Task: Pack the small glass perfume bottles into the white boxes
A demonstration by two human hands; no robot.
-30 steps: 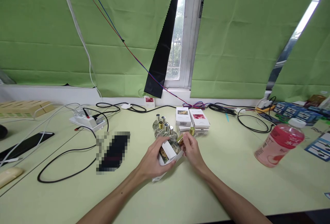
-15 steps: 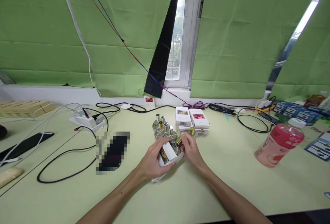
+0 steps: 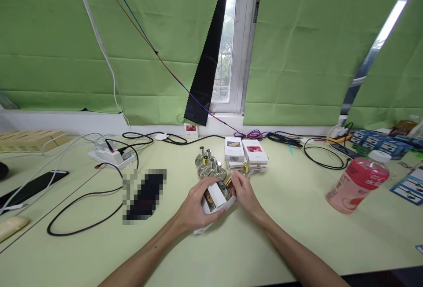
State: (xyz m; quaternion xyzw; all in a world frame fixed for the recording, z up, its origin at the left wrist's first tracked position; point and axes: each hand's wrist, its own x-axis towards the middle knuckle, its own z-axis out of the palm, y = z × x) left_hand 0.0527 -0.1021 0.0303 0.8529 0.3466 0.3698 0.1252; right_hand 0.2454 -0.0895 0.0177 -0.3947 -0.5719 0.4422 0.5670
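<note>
My left hand (image 3: 194, 205) is wrapped round a small white box (image 3: 217, 196) with a dark, gold-patterned picture. At the box's right end, my right hand (image 3: 243, 190) pinches the gold cap (image 3: 228, 181) of a glass bottle, whose body is partly hidden by the box and fingers. Several round glass bottles (image 3: 202, 171) with silver or gold caps stand just behind my left hand. Another gold-capped bottle (image 3: 245, 168) is behind my right hand. White boxes (image 3: 256, 152) with pictures are stacked farther back.
A pink drink bottle (image 3: 358, 181) stands at the right. At the left are a power strip (image 3: 114, 157), looping black cables, a black phone (image 3: 36, 185) and a pixelated dark object (image 3: 147, 194). One small box (image 3: 191, 130) rests against the back wall.
</note>
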